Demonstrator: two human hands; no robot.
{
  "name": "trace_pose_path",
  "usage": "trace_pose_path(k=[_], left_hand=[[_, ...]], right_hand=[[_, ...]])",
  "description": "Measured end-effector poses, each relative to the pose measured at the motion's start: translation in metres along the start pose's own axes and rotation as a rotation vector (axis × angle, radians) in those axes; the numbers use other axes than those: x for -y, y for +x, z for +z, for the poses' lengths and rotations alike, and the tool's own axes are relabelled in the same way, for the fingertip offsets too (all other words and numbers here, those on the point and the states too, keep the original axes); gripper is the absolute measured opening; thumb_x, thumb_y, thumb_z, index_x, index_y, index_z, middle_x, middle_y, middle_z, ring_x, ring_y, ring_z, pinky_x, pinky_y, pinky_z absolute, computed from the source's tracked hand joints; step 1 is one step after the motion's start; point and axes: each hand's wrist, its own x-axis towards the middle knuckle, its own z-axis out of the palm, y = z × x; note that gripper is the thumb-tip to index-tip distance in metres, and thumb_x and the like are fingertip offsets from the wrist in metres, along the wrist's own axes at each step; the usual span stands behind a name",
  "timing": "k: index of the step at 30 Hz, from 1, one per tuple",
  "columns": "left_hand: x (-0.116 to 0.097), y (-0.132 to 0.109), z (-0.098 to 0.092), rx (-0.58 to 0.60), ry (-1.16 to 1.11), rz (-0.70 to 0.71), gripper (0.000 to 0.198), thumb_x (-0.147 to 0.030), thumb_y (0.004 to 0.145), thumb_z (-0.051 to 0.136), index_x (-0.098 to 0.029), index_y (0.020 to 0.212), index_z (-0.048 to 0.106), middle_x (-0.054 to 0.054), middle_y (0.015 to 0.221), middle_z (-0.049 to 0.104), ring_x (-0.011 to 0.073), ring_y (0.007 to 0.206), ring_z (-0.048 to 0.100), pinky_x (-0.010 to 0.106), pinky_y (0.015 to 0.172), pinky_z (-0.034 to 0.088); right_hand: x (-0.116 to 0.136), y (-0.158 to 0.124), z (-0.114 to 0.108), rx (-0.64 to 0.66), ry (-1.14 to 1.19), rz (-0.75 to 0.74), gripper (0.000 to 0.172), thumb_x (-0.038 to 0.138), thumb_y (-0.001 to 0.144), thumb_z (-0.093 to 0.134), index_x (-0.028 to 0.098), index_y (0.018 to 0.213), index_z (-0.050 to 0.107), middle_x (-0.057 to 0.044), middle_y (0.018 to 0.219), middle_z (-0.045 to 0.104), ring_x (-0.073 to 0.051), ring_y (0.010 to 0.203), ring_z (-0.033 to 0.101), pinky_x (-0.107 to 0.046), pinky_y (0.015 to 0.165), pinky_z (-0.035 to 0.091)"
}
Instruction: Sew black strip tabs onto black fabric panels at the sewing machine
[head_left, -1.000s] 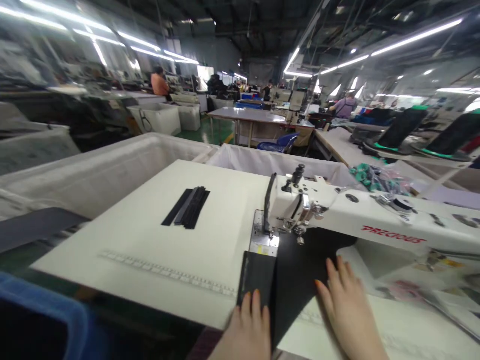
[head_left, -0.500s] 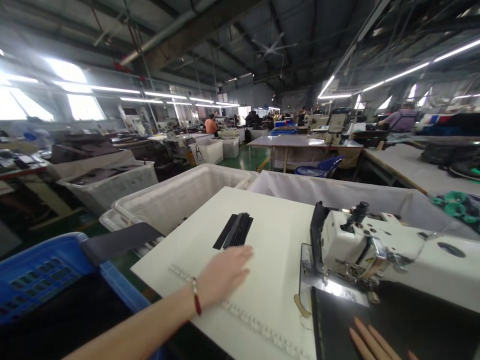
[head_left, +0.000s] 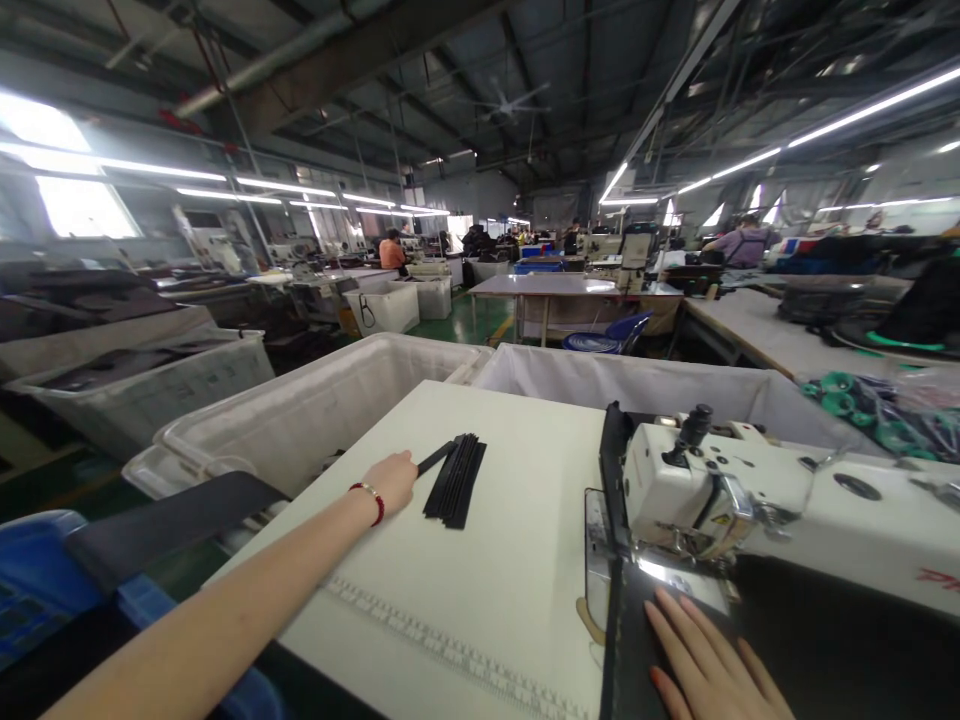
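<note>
My left hand (head_left: 391,480), with a red beaded bracelet at its wrist, is closed on the near end of a thin black strip (head_left: 435,458). That strip slants toward a stack of black strips (head_left: 456,485) lying on the white tabletop (head_left: 525,560), and its far end meets the stack's upper edge. My right hand (head_left: 701,650) lies flat, fingers spread, on a black panel (head_left: 832,630). The panel sits beneath the head of a white sewing machine (head_left: 675,490), whose lamp lights the needle plate in front of my right fingertips.
A measuring tape (head_left: 450,645) runs along the table's near side. White bins (head_left: 300,395) stand beyond the table, and a blue basket (head_left: 45,580) is at the left. Farther off are a blue chair (head_left: 607,335), worktables and people seated at work.
My left hand has moved left from just below the stack and now grips one strip, angled away from the others. My right hand has come further into view on the panel. The view has shifted right.
</note>
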Motion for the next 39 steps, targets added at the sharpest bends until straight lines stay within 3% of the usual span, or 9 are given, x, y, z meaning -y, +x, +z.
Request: trace_pose_path(k=[5,8,13,16,20,25,32,35,39], left_hand=[[0.024,-0.015,-0.026,0.002,-0.147,-0.11,0.031,-0.035,0.092,0.058,-0.014,0.115,0.055,0.009,0.113,0.058,0.0213,0.097,0.06,0.042,0.083,0.052],[0.014,-0.037,-0.029,0.006,-0.321,-0.045,0.033,-0.04,0.093,0.053,-0.013,0.113,0.055,0.006,0.104,0.061,0.02,0.088,0.062,0.037,0.078,0.052],[-0.075,-0.099,0.022,0.095,-0.674,0.161,0.056,-0.046,0.095,0.036,-0.024,0.143,0.016,0.0,0.1,0.058,0.0144,0.073,0.065,0.027,0.067,0.053],[-0.137,-0.134,0.051,0.236,-0.933,0.263,0.046,-0.043,0.094,0.038,-0.023,0.135,0.033,0.0,0.09,0.058,0.0138,0.067,0.064,0.025,0.062,0.052],[-0.172,-0.147,0.053,0.321,-0.743,0.364,0.031,-0.036,0.093,0.04,-0.02,0.11,0.061,0.002,0.082,0.066,0.0143,0.064,0.063,0.026,0.065,0.052],[-0.154,-0.138,0.022,0.108,-0.339,0.65,0.031,-0.024,0.094,0.039,-0.022,0.118,0.059,0.006,0.101,0.067,0.0178,0.089,0.065,0.032,0.087,0.051],[-0.158,-0.157,0.022,0.134,0.019,1.011,0.088,-0.023,0.065,0.068,-0.019,0.144,0.028,0.014,0.155,0.016,0.0307,0.141,0.019,0.051,0.114,0.023],[-0.166,-0.155,0.039,0.073,0.0,1.034,0.076,-0.026,0.071,0.064,-0.016,0.141,0.034,0.016,0.152,0.024,0.0305,0.141,0.02,0.052,0.113,0.025],[-0.172,-0.137,0.055,-0.122,-0.006,1.027,0.048,-0.008,0.082,0.05,-0.013,0.13,0.047,0.016,0.133,0.052,0.026,0.125,0.047,0.044,0.103,0.044]], right_hand=[[-0.008,-0.009,-0.004,0.126,0.023,-0.028,0.044,0.037,0.088,0.045,0.025,0.129,0.054,-0.003,0.138,0.049,-0.029,0.117,0.055,-0.049,0.083,0.048],[-0.013,-0.012,-0.011,0.249,0.099,-0.028,0.047,0.036,0.088,0.049,0.028,0.135,0.048,-0.002,0.142,0.044,-0.029,0.121,0.051,-0.05,0.088,0.047],[-0.013,-0.006,-0.032,0.468,0.265,0.037,0.049,0.03,0.091,0.049,0.029,0.14,0.042,-0.003,0.146,0.039,-0.029,0.13,0.042,-0.057,0.099,0.039],[-0.012,-0.001,-0.043,0.533,0.323,0.09,0.047,0.027,0.092,0.048,0.028,0.139,0.043,-0.004,0.147,0.038,-0.028,0.133,0.037,-0.06,0.103,0.034],[-0.011,-0.001,-0.049,0.569,0.351,0.095,0.048,0.027,0.092,0.05,0.028,0.139,0.042,-0.003,0.149,0.035,-0.027,0.135,0.034,-0.06,0.105,0.031],[-0.012,-0.003,-0.05,0.594,0.349,0.09,0.046,0.027,0.094,0.047,0.028,0.14,0.041,-0.003,0.15,0.032,-0.027,0.137,0.031,-0.06,0.106,0.028],[-0.012,-0.004,-0.049,0.55,0.374,0.107,0.047,0.029,0.094,0.047,0.029,0.14,0.04,-0.002,0.149,0.035,-0.026,0.137,0.031,-0.058,0.108,0.026],[-0.012,-0.003,-0.05,0.555,0.371,0.111,0.047,0.028,0.094,0.047,0.028,0.14,0.04,-0.002,0.149,0.035,-0.026,0.137,0.031,-0.058,0.108,0.026],[-0.011,0.0,-0.055,0.595,0.359,0.106,0.048,0.027,0.093,0.048,0.028,0.14,0.04,-0.002,0.15,0.033,-0.026,0.137,0.03,-0.059,0.108,0.027]])
